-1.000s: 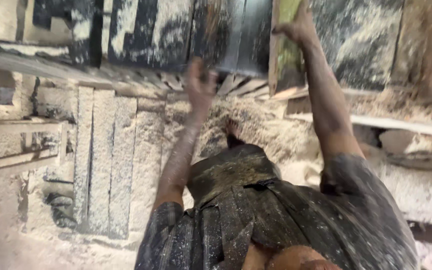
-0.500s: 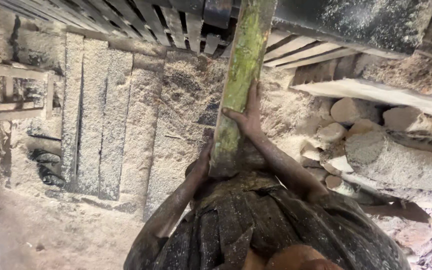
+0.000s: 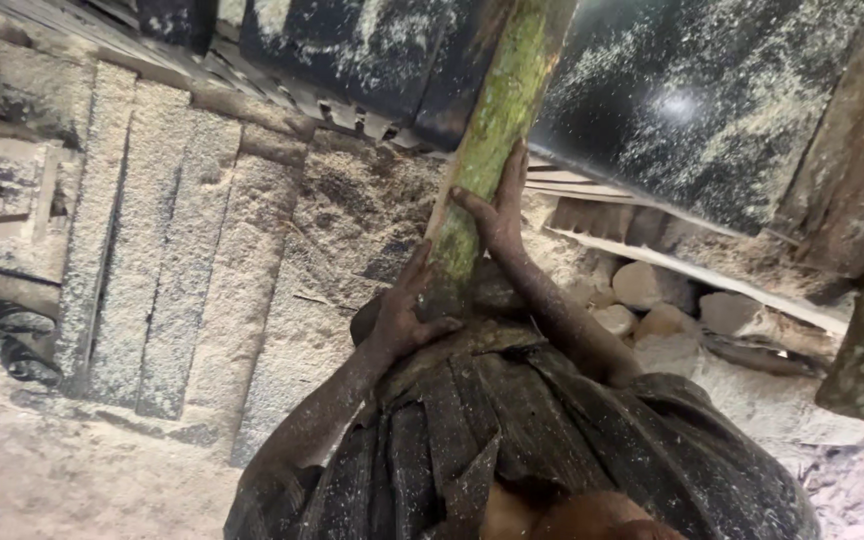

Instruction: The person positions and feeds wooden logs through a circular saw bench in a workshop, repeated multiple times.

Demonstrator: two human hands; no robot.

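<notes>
The left hand [image 3: 404, 318] was clamped around the lower end of a green, mossy wooden plank [image 3: 492, 130], and the right hand [image 3: 497, 210] gripped it just above. The plank ran from mid-frame to the top edge, against a dark, sawdust-flecked machine [image 3: 692, 110]. Sawdust-covered boards [image 3: 152, 250] lay at left, pale log pieces [image 3: 652, 300] at right.

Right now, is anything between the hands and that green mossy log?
No, nothing visible. The left hand wraps the lower end of the log and the right hand presses on its side higher up, both touching the bark directly.
</notes>
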